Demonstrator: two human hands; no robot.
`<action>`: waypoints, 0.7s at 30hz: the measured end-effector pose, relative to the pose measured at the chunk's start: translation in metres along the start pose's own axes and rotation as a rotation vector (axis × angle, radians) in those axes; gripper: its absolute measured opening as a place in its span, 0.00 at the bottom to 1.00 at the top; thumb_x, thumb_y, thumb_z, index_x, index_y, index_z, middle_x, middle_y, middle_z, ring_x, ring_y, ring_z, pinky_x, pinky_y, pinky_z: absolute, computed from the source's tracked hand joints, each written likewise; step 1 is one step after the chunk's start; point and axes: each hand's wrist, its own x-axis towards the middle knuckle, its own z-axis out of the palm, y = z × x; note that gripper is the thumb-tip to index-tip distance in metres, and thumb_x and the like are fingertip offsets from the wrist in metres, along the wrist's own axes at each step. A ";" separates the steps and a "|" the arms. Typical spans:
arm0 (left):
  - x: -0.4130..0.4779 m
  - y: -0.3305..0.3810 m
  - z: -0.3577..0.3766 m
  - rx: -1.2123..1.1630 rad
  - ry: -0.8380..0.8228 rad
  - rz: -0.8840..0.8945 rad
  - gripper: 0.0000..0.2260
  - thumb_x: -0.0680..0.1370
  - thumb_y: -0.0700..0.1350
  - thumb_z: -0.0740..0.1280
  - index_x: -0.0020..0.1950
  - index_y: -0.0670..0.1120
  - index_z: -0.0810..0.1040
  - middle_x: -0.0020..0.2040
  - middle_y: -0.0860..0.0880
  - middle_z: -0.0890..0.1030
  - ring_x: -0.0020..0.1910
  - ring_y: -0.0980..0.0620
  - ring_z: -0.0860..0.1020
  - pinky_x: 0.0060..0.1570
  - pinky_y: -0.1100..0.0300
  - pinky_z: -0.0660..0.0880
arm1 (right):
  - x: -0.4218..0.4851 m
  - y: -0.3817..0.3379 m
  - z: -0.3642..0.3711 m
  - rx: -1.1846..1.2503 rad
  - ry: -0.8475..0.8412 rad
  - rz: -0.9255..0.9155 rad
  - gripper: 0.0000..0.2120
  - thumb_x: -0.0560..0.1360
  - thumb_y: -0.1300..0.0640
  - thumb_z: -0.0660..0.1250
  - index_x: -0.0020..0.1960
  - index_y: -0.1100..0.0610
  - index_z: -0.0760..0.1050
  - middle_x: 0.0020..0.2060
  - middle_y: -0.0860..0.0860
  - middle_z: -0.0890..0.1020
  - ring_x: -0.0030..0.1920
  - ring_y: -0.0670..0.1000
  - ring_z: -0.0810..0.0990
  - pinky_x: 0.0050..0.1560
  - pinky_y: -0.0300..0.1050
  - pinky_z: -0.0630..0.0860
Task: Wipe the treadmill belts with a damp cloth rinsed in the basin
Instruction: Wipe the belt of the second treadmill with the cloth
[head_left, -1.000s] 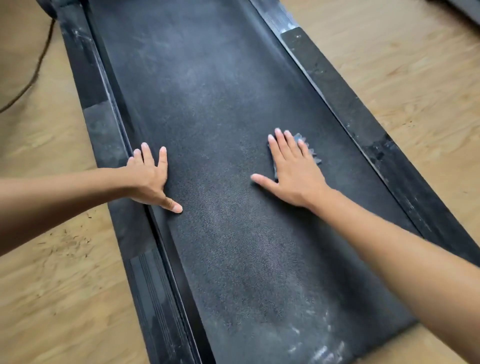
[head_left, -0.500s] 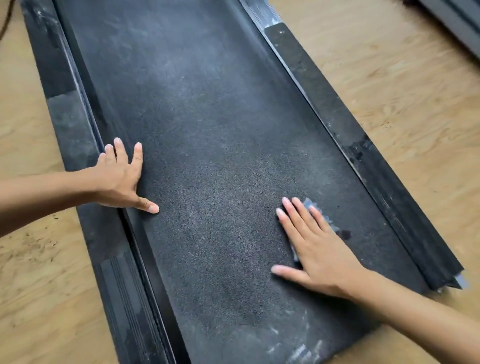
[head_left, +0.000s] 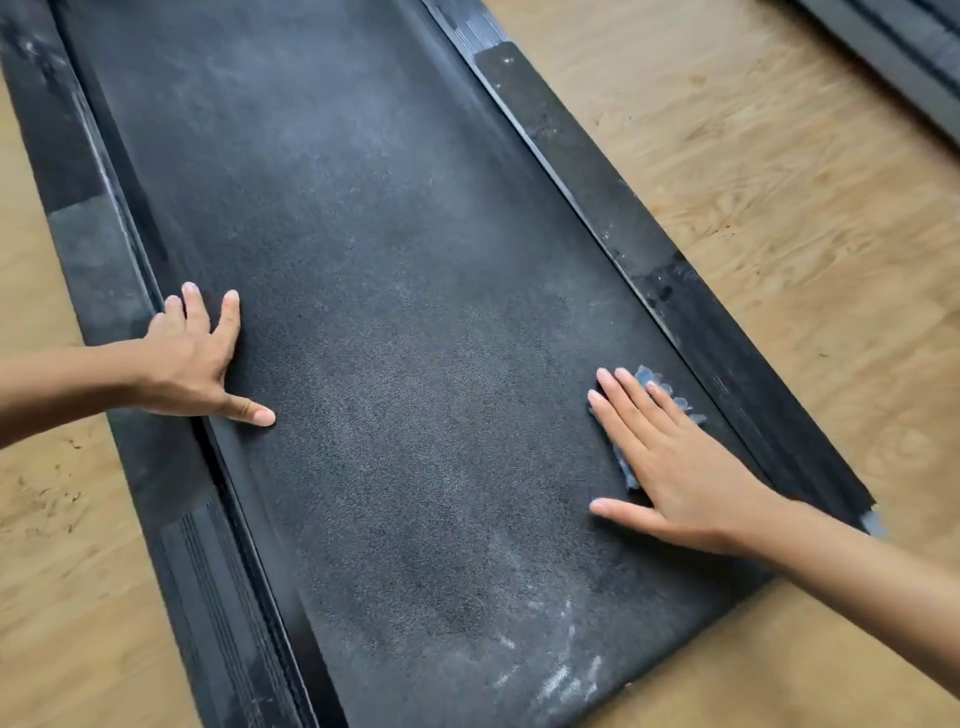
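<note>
1. Nearest you, the tail end of the treadmill belt (head_left: 405, 519) shows pale chalky smears (head_left: 566, 680), so this patch looks unwiped.
2. Your right hand (head_left: 680, 467) lies flat, fingers spread, pressing a blue-grey cloth (head_left: 655, 383) onto the belt close to the right side rail (head_left: 691, 306); nothing is gripped, the palm just pins it.
3. Your left hand (head_left: 195, 364) is flat and empty too, braced where the belt meets the left side rail (head_left: 98, 244).
4. Judged from this, you are mid-wipe. The next stroke probably calls for steady palm pressure toward the near smears.
5. Farther up, the belt looks hazy with dust. No basin is in view on the wooden floor (head_left: 779, 156).
</note>
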 end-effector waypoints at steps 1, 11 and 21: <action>-0.001 0.000 -0.001 0.004 -0.003 -0.002 0.77 0.53 0.86 0.60 0.81 0.41 0.26 0.79 0.23 0.37 0.81 0.24 0.44 0.80 0.39 0.52 | -0.016 -0.001 0.006 -0.009 -0.010 0.012 0.52 0.79 0.23 0.52 0.85 0.60 0.44 0.85 0.57 0.43 0.85 0.57 0.41 0.82 0.59 0.48; -0.024 0.008 -0.014 -0.042 -0.021 -0.019 0.75 0.56 0.83 0.66 0.83 0.43 0.30 0.81 0.27 0.37 0.82 0.27 0.45 0.82 0.41 0.52 | 0.173 0.037 -0.058 0.042 0.002 0.080 0.52 0.77 0.20 0.43 0.86 0.57 0.40 0.85 0.55 0.40 0.84 0.54 0.38 0.84 0.57 0.43; -0.020 0.002 0.000 -0.109 0.034 0.053 0.71 0.59 0.82 0.66 0.84 0.44 0.33 0.82 0.29 0.37 0.84 0.32 0.43 0.83 0.44 0.48 | 0.005 0.045 -0.004 0.005 0.012 -0.027 0.48 0.81 0.25 0.50 0.86 0.59 0.44 0.85 0.57 0.43 0.85 0.57 0.42 0.83 0.60 0.51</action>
